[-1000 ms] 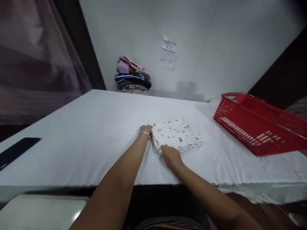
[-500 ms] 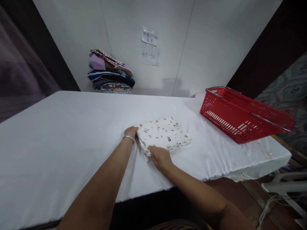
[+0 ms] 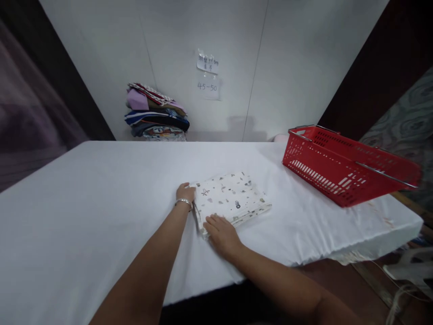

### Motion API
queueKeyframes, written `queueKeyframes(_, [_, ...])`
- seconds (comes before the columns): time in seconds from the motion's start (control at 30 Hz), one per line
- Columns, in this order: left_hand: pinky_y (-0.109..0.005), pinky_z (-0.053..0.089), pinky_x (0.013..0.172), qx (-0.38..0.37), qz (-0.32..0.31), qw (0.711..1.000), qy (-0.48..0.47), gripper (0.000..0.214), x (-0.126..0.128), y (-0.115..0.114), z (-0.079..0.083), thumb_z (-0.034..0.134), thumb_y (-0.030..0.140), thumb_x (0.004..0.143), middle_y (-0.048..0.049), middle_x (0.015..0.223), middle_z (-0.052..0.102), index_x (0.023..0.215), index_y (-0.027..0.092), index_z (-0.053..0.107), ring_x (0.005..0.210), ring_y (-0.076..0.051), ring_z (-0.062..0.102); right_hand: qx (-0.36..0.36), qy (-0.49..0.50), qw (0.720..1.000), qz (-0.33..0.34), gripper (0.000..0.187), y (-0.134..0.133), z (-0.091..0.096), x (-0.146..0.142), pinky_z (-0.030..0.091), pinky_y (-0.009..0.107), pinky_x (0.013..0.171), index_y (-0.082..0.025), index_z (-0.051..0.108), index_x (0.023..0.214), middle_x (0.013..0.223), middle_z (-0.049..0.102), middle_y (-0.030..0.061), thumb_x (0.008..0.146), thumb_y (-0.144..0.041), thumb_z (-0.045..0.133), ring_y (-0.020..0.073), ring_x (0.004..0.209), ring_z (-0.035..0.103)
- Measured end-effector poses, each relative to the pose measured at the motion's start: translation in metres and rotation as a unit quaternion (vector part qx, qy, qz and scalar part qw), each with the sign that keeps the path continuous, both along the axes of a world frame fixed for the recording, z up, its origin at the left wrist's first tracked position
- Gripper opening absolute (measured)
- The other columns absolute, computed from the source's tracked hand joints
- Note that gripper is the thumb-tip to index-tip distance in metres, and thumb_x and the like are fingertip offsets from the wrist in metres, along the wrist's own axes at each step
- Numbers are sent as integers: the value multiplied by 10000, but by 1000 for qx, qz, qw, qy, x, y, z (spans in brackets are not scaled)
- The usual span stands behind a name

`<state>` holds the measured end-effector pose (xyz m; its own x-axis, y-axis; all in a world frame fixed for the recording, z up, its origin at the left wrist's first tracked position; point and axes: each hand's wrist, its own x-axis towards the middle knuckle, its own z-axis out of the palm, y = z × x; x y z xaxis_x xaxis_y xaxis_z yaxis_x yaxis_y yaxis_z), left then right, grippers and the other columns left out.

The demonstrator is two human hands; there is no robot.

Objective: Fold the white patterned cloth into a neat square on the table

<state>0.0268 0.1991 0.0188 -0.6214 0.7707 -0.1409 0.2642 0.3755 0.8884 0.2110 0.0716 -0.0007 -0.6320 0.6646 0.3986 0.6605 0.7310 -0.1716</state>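
Note:
A folded white cloth with small dark prints (image 3: 233, 198) lies flat on the white table (image 3: 101, 198). My left hand (image 3: 185, 193), with a silver bracelet at the wrist, rests against the cloth's left edge, its fingers curled onto it. My right hand (image 3: 221, 230) lies at the cloth's near corner, fingers pressed onto the fabric edge. Both hands touch the cloth, which stays on the table.
A red plastic basket (image 3: 341, 164) with metal handles stands at the table's right end. A pile of folded coloured clothes (image 3: 155, 113) sits against the back wall, under paper notes (image 3: 208, 74). The table's near and right edges drop to the floor.
The view has swung to the right and steadied. My hands have stayed on the folded cloth, the right one shifting slightly along its near corner.

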Motion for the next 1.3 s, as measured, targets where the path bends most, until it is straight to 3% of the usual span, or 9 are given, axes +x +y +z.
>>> queueKeyframes(0.23, [-343, 423, 906, -37, -34, 998, 41, 373, -4, -8, 26, 698, 212, 623, -130, 1069, 641, 978, 144, 607, 1049, -278, 568, -8, 3, 1000, 8, 365, -2, 5, -4, 384, 395, 958, -189, 542, 1187, 1241, 566, 91, 840, -138, 442, 215, 1169, 476])
queueKeyframes(0.4, [-326, 320, 1031, 51, -124, 981, 142, 357, 23, -52, 41, 598, 311, 750, -121, 1236, 545, 1074, 162, 577, 1183, -236, 470, 0, 26, 1000, 4, 361, -2, 6, -6, 393, 393, 948, -188, 553, 1175, 1216, 579, 90, 835, -120, 452, 220, 1147, 487])
queueKeyframes(0.53, [-317, 218, 1101, 130, -253, 939, 194, 345, 57, -108, 29, 532, 340, 802, -75, 1351, 457, 1114, 200, 579, 1286, -200, 354, -5, 77, 997, 19, 362, -1, 7, -11, 396, 385, 946, -163, 556, 1184, 1188, 591, 100, 839, -129, 452, 224, 1128, 492])
queueKeyframes(0.63, [-376, 148, 1119, 100, -280, 934, 197, 355, 68, -135, 14, 481, 348, 835, -64, 1381, 427, 1158, 228, 567, 1324, -207, 296, -18, 93, 995, 20, 372, -2, 7, -12, 382, 365, 970, -159, 545, 1204, 1196, 585, 105, 845, -136, 449, 203, 1136, 488])
queueKeyframes(0.87, [-434, 98, 1111, 45, -309, 906, 284, 399, 60, -145, 0, 287, 322, 916, -21, 1411, 384, 1256, 283, 493, 1347, -178, 241, 4, -6, 998, 61, 431, -13, 14, 27, 190, 500, 1074, -124, 444, 1294, 1324, 483, 132, 876, -228, 453, 252, 1299, 316])
queueKeyframes(1.0, [-450, 106, 1107, 28, -308, 888, 340, 411, 61, -145, -2, 280, 345, 920, -19, 1429, 352, 1285, 288, 461, 1352, -188, 228, 0, -3, 1000, -3, 353, 8, 42, 65, 161, 496, 1076, -174, 517, 1219, 1330, 485, 105, 884, -251, 437, 238, 1308, 304])
queueKeyframes(1.1, [-471, 115, 1102, 17, -312, 873, 373, 433, 62, -145, -2, 240, 353, 930, -23, 1438, 335, 1305, 259, 436, 1356, -183, 216, -12, -23, 996, -84, 400, 38, 58, 97, 111, 467, 1089, -147, 477, 1267, 1400, 395, 114, 902, -286, 392, 243, 1346, 213])
queueKeyframes(1.2, [-487, 123, 1098, 2, -314, 863, 396, 449, 64, -147, 0, 215, 350, 935, -31, 1444, 321, 1312, 227, 425, 1356, -181, 215, -109, -72, 973, -191, 509, 65, 52, 124, 163, 478, 1062, -119, 421, 1315, 1449, 297, 138, 898, -409, 372, 277, 1355, 172])
queueKeyframes(1.3, [-492, 126, 1099, -13, -313, 859, 405, 451, 65, -149, 3, 210, 351, 935, -27, 1449, 311, 1320, 230, 412, 1356, -177, 213, -175, -108, 953, -223, 583, 79, 34, 139, 204, 462, 1045, -140, 345, 1366, 1488, 212, 100, 902, -489, 292, 276, 1363, 135])
